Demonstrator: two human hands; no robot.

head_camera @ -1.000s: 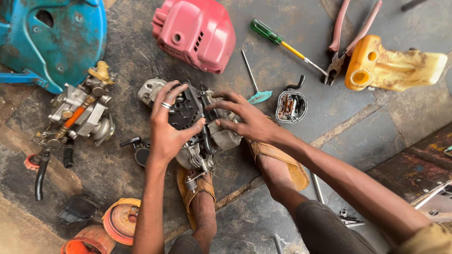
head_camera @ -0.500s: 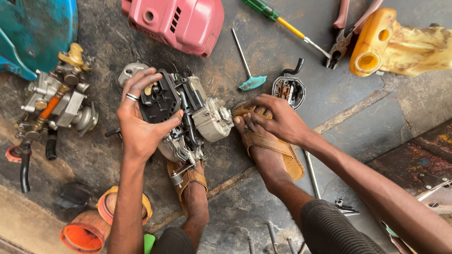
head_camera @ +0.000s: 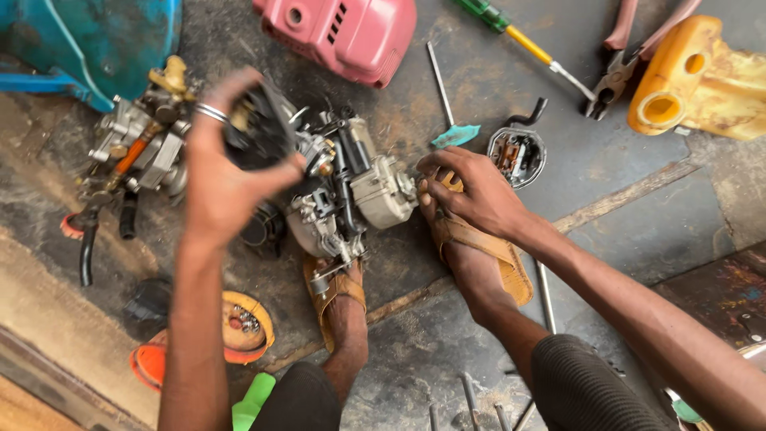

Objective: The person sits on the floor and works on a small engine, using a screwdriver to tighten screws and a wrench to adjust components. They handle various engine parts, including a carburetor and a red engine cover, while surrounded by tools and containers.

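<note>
My left hand (head_camera: pixel 219 179), a ring on one finger, grips a black engine part (head_camera: pixel 259 128) and holds it raised above the left side of a small grey engine (head_camera: pixel 355 191). The engine lies on the floor between my two sandalled feet (head_camera: pixel 339 299). My right hand (head_camera: pixel 471 191) rests on my right foot's sandal (head_camera: pixel 495 255), fingers bent, fingertips at the engine's right end. I see nothing in that hand.
A pink cover (head_camera: pixel 343 32) and a teal housing (head_camera: pixel 80 40) lie at the back. A second engine assembly (head_camera: pixel 136 152) sits left. A green-handled screwdriver (head_camera: pixel 511 28), pliers (head_camera: pixel 622 56), yellow tank (head_camera: pixel 702 80), teal T-handle wrench (head_camera: pixel 451 112), round metal part (head_camera: pixel 517 152) and orange lid with screws (head_camera: pixel 239 327) surround me.
My left hand has lifted the black part off the engine and carried it left. My right hand left the engine's top and settled on my right foot.
</note>
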